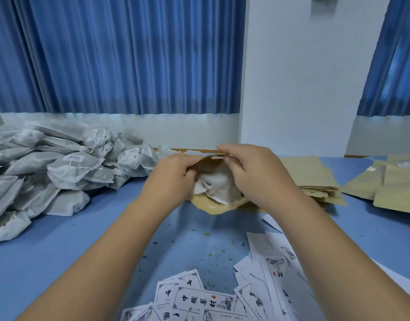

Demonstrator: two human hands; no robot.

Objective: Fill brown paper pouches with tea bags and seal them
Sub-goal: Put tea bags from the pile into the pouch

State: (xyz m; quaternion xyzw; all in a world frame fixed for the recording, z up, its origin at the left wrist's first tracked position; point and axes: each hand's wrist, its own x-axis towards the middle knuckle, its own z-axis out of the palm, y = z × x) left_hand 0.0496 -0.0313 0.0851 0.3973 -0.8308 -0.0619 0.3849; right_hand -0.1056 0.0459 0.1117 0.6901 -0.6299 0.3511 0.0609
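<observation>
Near table (60,246) far edge: pouch (213,208), tea bags (219,186) inside. Pinching pouch rim, fingers curled: left hand (174,174), right hand (252,172). Near edge: labels (199,300), print starts "中国", rest unclear. Left edge: bag pile (49,170).

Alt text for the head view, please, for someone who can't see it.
A person's left grip and right grip hold open a brown paper pouch stuffed with white tea bags, at a blue table. A heap of loose tea bags lies left, flat pouches right, printed labels nearest the camera.

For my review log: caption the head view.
Left hand and right hand grip the top of a brown pouch holding tea bags.
</observation>
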